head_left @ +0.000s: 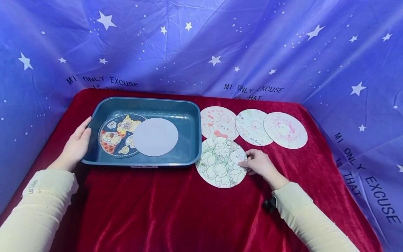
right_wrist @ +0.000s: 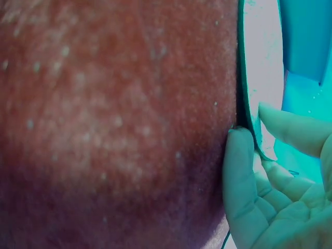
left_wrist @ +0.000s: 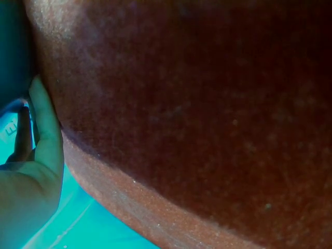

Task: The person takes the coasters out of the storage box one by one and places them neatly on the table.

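Note:
My right hand (head_left: 259, 162) pinches the right edge of a round board (head_left: 220, 166) printed with green flowers and a small bunny. In the right wrist view, the board's pale edge (right_wrist: 263, 62) lies between thumb and fingers, tilted close over the cloth. At the left end of a blue rectangular tray (head_left: 190, 136), my left hand (head_left: 75, 145) rests extended fingers against the outer wall. Inside the tray lie a dark round board (head_left: 114, 138) with cartoon pictures and a plain whitish round board (head_left: 155, 136) partly overlapping it. The left wrist view shows the fingers (left_wrist: 45, 119) below the tray side.
Behind the held board lie three more round boards: a pink bunny one (head_left: 220, 120), a pastel-drawn one (head_left: 252, 124) and a pink-ringed one (head_left: 284, 129) overlapping it. Red velvet cloth (head_left: 151, 206) covers the table. A blue star-printed curtain (head_left: 189, 52) surrounds the back and sides.

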Demonstrator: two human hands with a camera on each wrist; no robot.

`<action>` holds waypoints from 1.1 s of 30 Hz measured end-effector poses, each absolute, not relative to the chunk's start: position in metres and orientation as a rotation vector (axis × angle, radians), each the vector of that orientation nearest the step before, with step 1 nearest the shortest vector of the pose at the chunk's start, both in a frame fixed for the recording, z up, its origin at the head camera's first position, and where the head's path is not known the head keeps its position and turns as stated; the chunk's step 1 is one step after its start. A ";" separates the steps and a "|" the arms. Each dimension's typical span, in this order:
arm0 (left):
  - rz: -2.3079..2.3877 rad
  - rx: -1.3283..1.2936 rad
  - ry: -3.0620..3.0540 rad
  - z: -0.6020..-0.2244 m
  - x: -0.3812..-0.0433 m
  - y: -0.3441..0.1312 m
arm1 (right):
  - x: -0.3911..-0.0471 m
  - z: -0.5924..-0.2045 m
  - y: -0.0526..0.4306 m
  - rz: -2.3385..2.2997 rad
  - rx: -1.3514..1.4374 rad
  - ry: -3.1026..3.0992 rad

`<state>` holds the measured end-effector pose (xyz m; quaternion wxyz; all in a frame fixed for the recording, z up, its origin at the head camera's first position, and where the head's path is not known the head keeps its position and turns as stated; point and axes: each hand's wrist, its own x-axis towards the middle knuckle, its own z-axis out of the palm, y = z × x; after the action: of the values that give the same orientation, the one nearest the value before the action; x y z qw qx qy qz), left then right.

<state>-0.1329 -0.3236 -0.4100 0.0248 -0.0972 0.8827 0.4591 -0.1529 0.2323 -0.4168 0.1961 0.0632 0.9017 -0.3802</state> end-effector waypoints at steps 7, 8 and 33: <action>1.422 -0.307 2.730 -0.408 -0.132 -0.324 | -0.155 -0.412 0.235 -1.042 0.152 2.526; 1.422 -0.309 2.729 -0.408 -0.132 -0.324 | -0.155 -0.411 0.235 -1.045 0.144 2.522; 1.411 -0.299 2.731 -0.408 -0.132 -0.323 | -0.163 -0.394 0.237 -1.212 0.145 2.427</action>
<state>-0.1321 -0.3230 -0.4084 0.0266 -0.0969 0.8839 0.4569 -0.1628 0.2368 -0.3935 0.2106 0.0522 0.8733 -0.4362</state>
